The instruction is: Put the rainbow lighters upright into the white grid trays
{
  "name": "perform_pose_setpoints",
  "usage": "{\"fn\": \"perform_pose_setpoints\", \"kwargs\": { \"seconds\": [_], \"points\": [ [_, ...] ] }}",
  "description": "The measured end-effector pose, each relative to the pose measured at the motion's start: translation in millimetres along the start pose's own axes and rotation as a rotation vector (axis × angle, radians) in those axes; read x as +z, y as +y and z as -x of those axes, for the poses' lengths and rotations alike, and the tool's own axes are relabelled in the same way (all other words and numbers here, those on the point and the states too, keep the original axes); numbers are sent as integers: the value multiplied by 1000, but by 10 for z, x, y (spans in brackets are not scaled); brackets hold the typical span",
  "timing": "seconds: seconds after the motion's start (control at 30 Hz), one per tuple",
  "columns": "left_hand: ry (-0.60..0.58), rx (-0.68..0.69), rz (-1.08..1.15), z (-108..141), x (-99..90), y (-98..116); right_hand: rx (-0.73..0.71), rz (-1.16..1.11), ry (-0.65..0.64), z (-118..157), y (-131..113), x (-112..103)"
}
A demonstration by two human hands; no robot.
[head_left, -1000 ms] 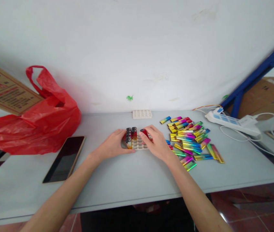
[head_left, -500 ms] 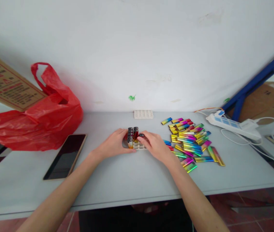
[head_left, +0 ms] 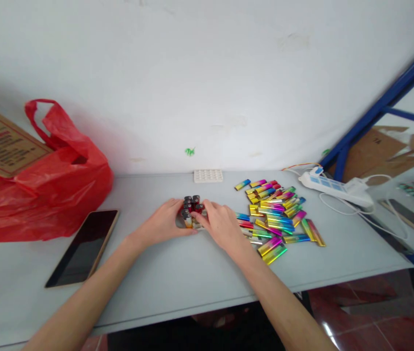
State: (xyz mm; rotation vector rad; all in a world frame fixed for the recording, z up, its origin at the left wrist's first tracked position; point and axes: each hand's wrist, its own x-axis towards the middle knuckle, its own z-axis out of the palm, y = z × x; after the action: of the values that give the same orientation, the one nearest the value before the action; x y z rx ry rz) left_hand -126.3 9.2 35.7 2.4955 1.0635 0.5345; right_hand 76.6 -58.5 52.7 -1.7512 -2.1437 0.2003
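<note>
Black-topped lighters [head_left: 187, 211] stand upright in rows in a white tray with holes [head_left: 197, 225], most of which my hands cover. My left hand [head_left: 166, 219] curls around the left side of the tray and its lighters, thumb along the near edge. My right hand [head_left: 221, 224] is closed on a black-topped lighter [head_left: 198, 208] at the right of the rows, its fingers hiding most of the body. Close to my right hand lies a loose pile of shiny metallic-coloured sleeves [head_left: 280, 222] in gold, blue, pink, red and green.
A second white tray with holes [head_left: 208, 176] sits against the wall. On the left are a tablet-like dark-screened device [head_left: 83, 248], a red plastic bag [head_left: 71, 180] and a cardboard box [head_left: 6, 141]. A power strip [head_left: 334, 187] with white cables lies at the right, near a blue metal frame [head_left: 360, 136].
The view has shifted, so the scene sits slightly further left. My right hand has brought its lighter down beside the standing rows. My left hand stays at the tray.
</note>
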Motion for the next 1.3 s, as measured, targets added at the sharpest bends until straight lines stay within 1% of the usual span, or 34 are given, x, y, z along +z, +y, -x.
{"fn": "perform_pose_setpoints", "kwargs": {
  "seconds": [0.13, 0.3, 0.43, 0.5, 0.57, 0.6, 0.67, 0.73, 0.83, 0.9, 0.97, 1.03, 1.1, 1.2, 1.3],
  "points": [
    [-12, -10, -9, -4, -13, 3, -1, 31, -44, -5, 65, 34],
    [-16, -12, -13, -19, -3, -29, -32, -109, -73, -23, 170, 23],
    [-2, -13, -19, -25, 0, -33, -127, -341, -106, -22, 362, -142],
    [2, -20, -23, -27, -6, -25, -117, -395, -70, 5, 532, -266],
    [-5, -22, -24, -29, -9, -21, -28, -312, 46, 63, 731, -376],
    [-8, -22, -22, -30, -9, -23, 11, -243, 66, 102, 829, -418],
    [-8, -24, -21, -31, -2, -32, 58, -105, 44, 188, 995, -468],
    [-3, -25, -32, -29, 8, -42, 75, 17, 10, 265, 1108, -478],
    [12, -15, -54, -24, 15, -39, 11, 99, -26, 325, 1199, -439],
    [11, -11, -57, -21, 10, -25, -52, 107, -12, 329, 1235, -398],
    [-2, -11, -57, -19, 1, -9, -85, 102, 13, 324, 1254, -366],
    [-9, -10, -51, -17, -8, 1, -83, 73, 19, 323, 1245, -367],
    [-5, -10, -43, -14, -12, 5, -54, 0, 33, 318, 1195, -420],
    [-5, -14, -34, -3, -14, 7, 4, -206, 87, 247, 1044, -564],
    [-2, -11, -22, 7, -9, 2, 25, -505, 213, 43, 839, -654]
  ]
}}
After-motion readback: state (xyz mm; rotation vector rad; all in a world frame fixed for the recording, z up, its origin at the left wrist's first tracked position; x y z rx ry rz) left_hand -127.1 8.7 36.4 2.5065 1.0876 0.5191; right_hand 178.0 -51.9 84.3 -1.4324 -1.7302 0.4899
